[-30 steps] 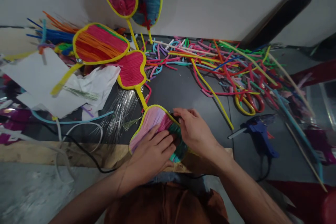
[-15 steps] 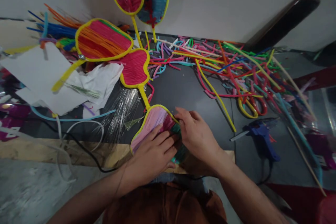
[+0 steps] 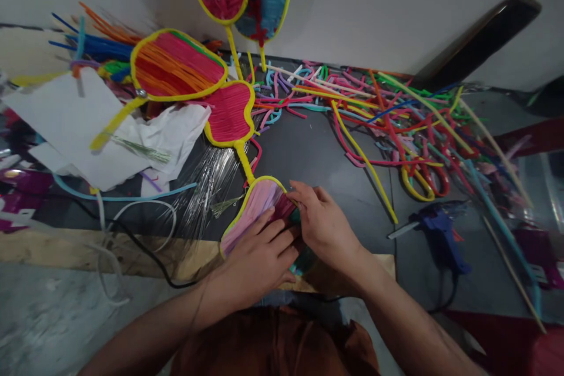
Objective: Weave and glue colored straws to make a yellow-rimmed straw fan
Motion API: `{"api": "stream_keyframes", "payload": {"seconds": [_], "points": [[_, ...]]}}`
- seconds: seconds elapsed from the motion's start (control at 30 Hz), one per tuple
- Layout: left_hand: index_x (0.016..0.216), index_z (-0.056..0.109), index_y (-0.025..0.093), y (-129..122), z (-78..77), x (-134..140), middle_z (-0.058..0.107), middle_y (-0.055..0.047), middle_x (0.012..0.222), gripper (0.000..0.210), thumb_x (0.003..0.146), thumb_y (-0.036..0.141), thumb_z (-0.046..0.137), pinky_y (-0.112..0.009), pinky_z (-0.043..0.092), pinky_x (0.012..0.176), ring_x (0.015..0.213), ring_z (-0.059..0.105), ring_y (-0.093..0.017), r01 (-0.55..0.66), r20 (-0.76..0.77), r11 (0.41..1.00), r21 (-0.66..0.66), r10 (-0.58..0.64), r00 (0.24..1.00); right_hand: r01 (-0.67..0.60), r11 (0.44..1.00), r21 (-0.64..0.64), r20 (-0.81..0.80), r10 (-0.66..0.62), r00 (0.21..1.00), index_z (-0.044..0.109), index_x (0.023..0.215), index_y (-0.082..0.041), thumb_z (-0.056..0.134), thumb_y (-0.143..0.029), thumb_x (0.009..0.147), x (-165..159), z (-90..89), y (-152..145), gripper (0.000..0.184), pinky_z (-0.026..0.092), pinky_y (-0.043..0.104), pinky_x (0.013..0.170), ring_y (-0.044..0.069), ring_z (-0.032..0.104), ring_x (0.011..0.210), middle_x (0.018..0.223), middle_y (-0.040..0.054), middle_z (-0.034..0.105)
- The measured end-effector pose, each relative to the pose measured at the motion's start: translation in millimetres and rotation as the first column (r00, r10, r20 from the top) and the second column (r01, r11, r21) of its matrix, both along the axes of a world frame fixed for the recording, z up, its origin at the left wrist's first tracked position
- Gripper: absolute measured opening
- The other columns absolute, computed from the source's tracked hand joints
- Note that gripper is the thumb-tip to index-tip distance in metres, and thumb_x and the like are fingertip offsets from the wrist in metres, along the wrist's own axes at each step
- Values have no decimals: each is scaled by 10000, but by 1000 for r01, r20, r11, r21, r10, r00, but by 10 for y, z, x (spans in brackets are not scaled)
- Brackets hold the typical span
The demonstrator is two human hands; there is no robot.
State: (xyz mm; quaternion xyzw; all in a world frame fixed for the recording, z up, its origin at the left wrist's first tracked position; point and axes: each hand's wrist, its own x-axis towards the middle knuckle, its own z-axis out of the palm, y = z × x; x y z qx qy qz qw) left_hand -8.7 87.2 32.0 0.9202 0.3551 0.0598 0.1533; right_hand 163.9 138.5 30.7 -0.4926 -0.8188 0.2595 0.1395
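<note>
A yellow-edged pipe-cleaner panel [image 3: 250,211], striped pink, dark red and green, lies at the table's front edge. My left hand [image 3: 264,255] rests across it, fingers stretched out and pressing on its face. At its upper right rim my right hand [image 3: 324,220] is closed in a pinch; the fingertips are partly hidden. A yellow stem [image 3: 244,161] joins this panel to a pink, wavy-edged panel [image 3: 230,114] farther back. Beside that lies an oval panel [image 3: 178,64] in orange, red and pink. The near panel's right part is covered by my hands.
Loose pipe cleaners [image 3: 352,97] are heaped along the back. To the right lie scissors [image 3: 416,182] and a blue glue gun [image 3: 443,235]. White paper [image 3: 66,123], thin wires [image 3: 202,188] and a black cord [image 3: 150,255] are at left. Two tall panels [image 3: 268,0] lean on the wall.
My right fingertips have shifted slightly left along the panel's rim. My left hand stays in place on the panel. The view has moved slightly.
</note>
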Motion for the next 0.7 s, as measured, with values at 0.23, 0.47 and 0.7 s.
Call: {"api": "stream_keyframes", "payload": {"seconds": [0.23,0.47,0.7], "points": [[1124,602,185,14,91,-5,638,-66,1195,446,811,498,659,-446,317,1073,1145,524,-249,7,38,999,46,-9,999,89,996,32,-67,-87,994,431,1316,-140,329,-82,895,151,5,-15,437,475,407,896,216,600,1031,1137,105,692],[1232,553,136,123,59,-34,619,-94,1258,310,966,271,468,-469,289,1096,1183,527,-235,-83,-40,980,180,91,995,221,974,58,-72,-217,974,514,1229,-171,338,-141,926,398,69,-197,352,474,456,924,227,617,1059,1181,137,659],[1222,563,131,222,38,2,636,-98,1225,319,949,289,512,-468,306,1094,1154,553,-233,-62,-129,981,181,86,988,263,962,76,-104,-255,961,473,1255,-163,360,-114,913,602,2,-401,363,494,423,880,220,644,992,1061,104,716]]}}
